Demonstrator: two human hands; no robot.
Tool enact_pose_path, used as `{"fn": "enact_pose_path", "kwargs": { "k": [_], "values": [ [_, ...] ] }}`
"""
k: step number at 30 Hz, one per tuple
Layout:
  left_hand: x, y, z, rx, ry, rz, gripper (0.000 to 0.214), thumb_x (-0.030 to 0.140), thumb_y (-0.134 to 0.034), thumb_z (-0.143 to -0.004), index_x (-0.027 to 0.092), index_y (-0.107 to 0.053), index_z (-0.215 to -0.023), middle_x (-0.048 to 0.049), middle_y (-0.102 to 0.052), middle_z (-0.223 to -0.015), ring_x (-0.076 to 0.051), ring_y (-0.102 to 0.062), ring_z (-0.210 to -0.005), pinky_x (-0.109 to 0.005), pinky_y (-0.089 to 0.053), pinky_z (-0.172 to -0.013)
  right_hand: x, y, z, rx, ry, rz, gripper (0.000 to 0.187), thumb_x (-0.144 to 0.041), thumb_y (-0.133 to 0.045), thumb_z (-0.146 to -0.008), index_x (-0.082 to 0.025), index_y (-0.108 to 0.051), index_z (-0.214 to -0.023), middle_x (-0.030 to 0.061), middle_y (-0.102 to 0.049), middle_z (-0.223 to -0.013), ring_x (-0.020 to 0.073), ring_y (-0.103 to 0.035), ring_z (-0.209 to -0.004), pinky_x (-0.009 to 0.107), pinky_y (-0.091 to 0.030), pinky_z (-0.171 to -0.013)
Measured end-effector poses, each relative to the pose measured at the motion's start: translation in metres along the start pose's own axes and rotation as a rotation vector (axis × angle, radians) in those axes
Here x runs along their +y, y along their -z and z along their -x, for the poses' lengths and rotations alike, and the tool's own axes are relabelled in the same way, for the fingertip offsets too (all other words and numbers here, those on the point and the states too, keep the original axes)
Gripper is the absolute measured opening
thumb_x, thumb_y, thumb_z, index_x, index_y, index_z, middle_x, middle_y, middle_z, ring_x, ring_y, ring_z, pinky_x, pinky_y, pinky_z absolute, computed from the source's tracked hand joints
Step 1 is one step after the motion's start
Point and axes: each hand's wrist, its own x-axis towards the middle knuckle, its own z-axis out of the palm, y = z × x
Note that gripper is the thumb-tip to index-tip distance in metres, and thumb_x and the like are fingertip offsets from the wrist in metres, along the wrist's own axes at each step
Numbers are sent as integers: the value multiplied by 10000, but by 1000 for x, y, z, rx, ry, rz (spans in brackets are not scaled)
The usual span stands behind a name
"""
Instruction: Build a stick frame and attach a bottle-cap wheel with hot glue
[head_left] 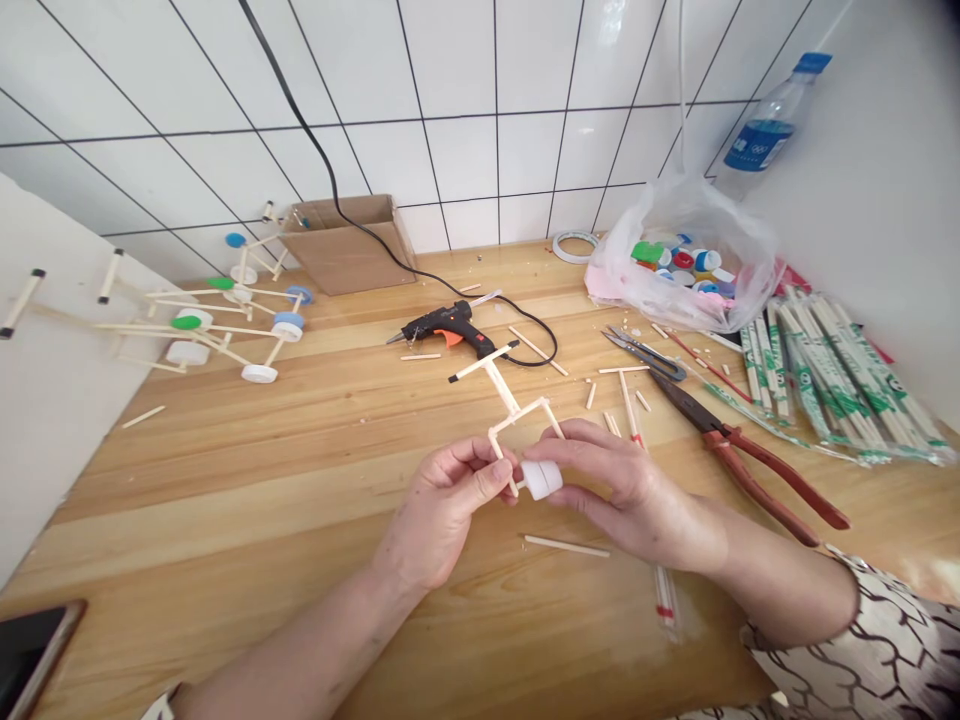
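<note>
A small frame of pale wooden sticks (501, 386) is held up over the table. It has a forked lower part and a crossbar with dark ends. My left hand (441, 505) pinches one leg of the fork between thumb and fingers. Close beside those fingertips, my right hand (637, 492) grips a white plastic bottle cap (541, 480) between thumb and fingers. A line runs across the cap's side, so it may be two caps face to face. A short stick joins it near the fork leg; the exact contact is hidden by my fingers.
A black glue gun (450, 325) lies behind the frame. Right are snips (646, 352), red-handled pliers (739, 440), wrapped chopsticks (847, 375) and a bag (611, 265) of caps. Stick models with cap wheels (259, 373) stand left by a cardboard box (349, 245). A phone (34, 650) lies front left.
</note>
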Motion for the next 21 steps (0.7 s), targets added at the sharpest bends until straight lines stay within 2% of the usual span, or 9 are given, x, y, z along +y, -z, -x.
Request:
{"fn": "enact_pose_path", "kwargs": {
  "k": [7, 12, 16, 21],
  "values": [
    [-2, -2, 1, 15, 5, 37, 152, 280, -729, -669, 153, -650, -642, 7, -619, -655, -103, -523, -589, -251, -401, -634, -2, 3, -3, 72, -15, -156, 237, -156, -569, -825, -174, -555, -1061, 60, -620, -897, 171, -561, -855, 329, -464, -757],
    [-3, -1, 1, 12, 22, 67, 144, 271, -729, -667, 151, -652, -642, 4, -624, -650, -104, -528, -587, -252, -402, -626, -2, 4, -3, 76, -66, -268, 201, -170, -598, -800, -178, -563, -998, 36, -600, -859, 148, -539, -804, 300, -453, -734],
    [-3, 0, 1, 10, 29, 81, 135, 271, -731, -665, 153, -667, -677, 2, -621, -654, -105, -534, -583, -248, -406, -603, 2, 2, -1, 120, -148, -358, 293, -170, -634, -759, -184, -517, -1027, 27, -551, -858, 140, -492, -782, 292, -440, -731],
    [-3, 0, 2, 7, 19, 104, 123, 264, -732, -666, 160, -668, -669, 1, -630, -656, -106, -535, -577, -249, -412, -595, 4, -1, 1, 87, -232, -506, 248, -201, -654, -746, -178, -526, -958, 28, -546, -868, 142, -495, -801, 306, -431, -752]
  ]
}}
